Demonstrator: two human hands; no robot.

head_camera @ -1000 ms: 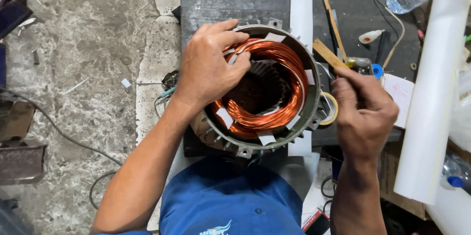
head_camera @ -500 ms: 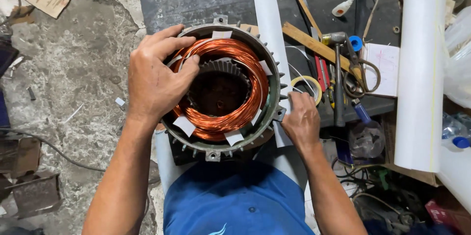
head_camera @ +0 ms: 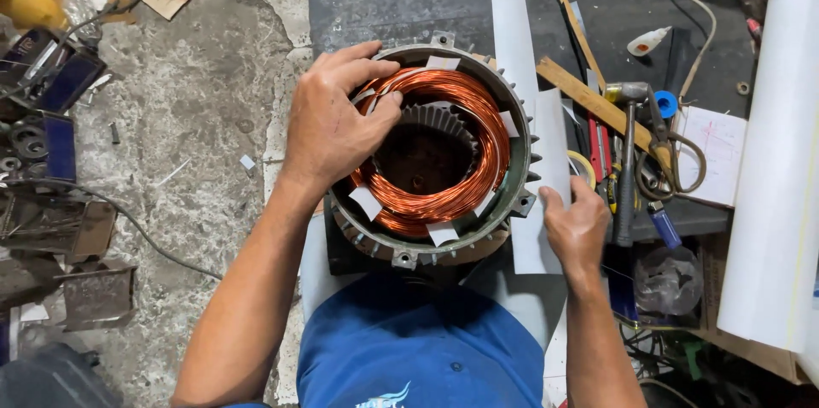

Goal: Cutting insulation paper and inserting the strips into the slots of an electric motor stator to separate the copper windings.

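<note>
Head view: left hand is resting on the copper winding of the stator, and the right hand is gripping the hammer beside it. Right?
Not quite. The head view shows the left hand on the copper winding of the stator, but the right hand rests on a white paper strip. The hammer lies untouched beside it.

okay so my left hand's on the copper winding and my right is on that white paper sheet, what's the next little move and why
Probably pinch the white paper sheet with the right hand and bring it over to the stator. That hand rests flat on it, no grip yet, while the left hand already steadies the copper winding.
</note>
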